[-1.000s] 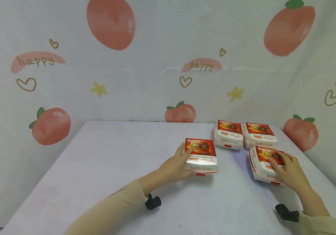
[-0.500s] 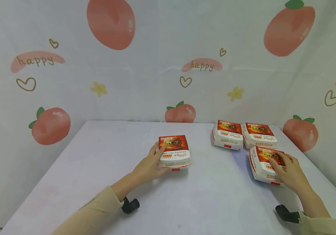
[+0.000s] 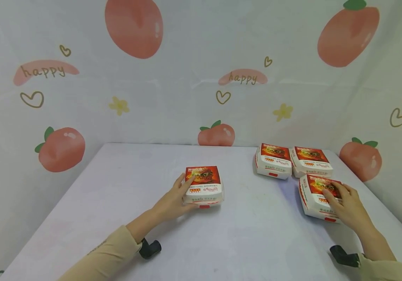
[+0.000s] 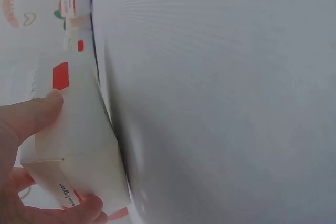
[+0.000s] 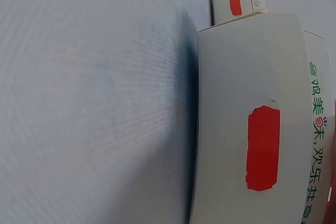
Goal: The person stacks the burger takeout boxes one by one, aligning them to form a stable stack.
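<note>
My left hand grips a white burger box with a red burger picture on its lid, left of the other boxes. In the left wrist view the thumb lies on the front of this burger box, near its red tab, and fingertips press its side. The base is right at the tabletop. My right hand holds a second burger box at its right side, thumb and fingers over the lid. The right wrist view shows the front of that burger box with its red tab; the hand is hidden there.
Two more burger boxes, a left one and a right one, stand side by side at the table's back right, behind the right-hand box. A white table spreads beneath everything. Behind it hangs a peach-print cloth.
My left hand has carried its burger box leftward, away from the others, and it now sits slightly lower in the view. My right hand and its box have stayed in place.
</note>
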### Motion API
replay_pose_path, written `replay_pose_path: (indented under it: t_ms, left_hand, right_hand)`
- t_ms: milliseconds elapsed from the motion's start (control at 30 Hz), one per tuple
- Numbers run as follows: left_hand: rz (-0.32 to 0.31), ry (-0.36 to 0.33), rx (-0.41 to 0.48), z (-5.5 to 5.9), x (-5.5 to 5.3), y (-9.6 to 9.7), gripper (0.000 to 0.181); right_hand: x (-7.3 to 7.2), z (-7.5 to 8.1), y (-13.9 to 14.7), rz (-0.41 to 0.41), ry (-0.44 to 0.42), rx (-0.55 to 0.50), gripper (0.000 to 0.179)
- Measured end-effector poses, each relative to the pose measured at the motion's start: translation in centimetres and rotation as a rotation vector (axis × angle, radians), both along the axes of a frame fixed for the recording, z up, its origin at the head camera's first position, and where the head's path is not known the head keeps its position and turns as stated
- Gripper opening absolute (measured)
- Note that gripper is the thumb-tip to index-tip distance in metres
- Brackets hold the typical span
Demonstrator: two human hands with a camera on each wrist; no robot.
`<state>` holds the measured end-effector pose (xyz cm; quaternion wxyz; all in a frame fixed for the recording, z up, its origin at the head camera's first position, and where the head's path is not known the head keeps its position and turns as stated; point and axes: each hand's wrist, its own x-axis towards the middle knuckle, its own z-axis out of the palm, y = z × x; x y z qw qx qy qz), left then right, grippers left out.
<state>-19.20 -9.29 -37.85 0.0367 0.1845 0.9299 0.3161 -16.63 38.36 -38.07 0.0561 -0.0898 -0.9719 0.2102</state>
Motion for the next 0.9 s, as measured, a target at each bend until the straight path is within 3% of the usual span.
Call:
replay_pose_path:
  t_ms: [300, 467, 667, 900]
  left_hand:
    - [-0.002, -0.005, 0.032, -0.5, -0.2, 0.1, 0.093]
    - [-0.008, 0.016, 0.077, -0.7, -0.2, 0.0, 0.104]
    - [-0.007, -0.007, 0.151, -0.7, -0.2, -0.1, 0.112]
    - [0.008, -0.023, 0.119, -0.5, -0.3, -0.1, 0.110]
  right_hand:
    - [0.0, 0.2, 0.1, 0.009, -0.015, -0.006, 0.077]
    - [0.0, 0.3, 0.5, 0.040, -0.073, -0.017, 0.083]
    - [0.0, 0.6, 1.0, 0.094, -0.129, 0.007, 0.096]
    - [0.2, 0.5, 1.1, 0.107, -0.124, 0.012, 0.105]
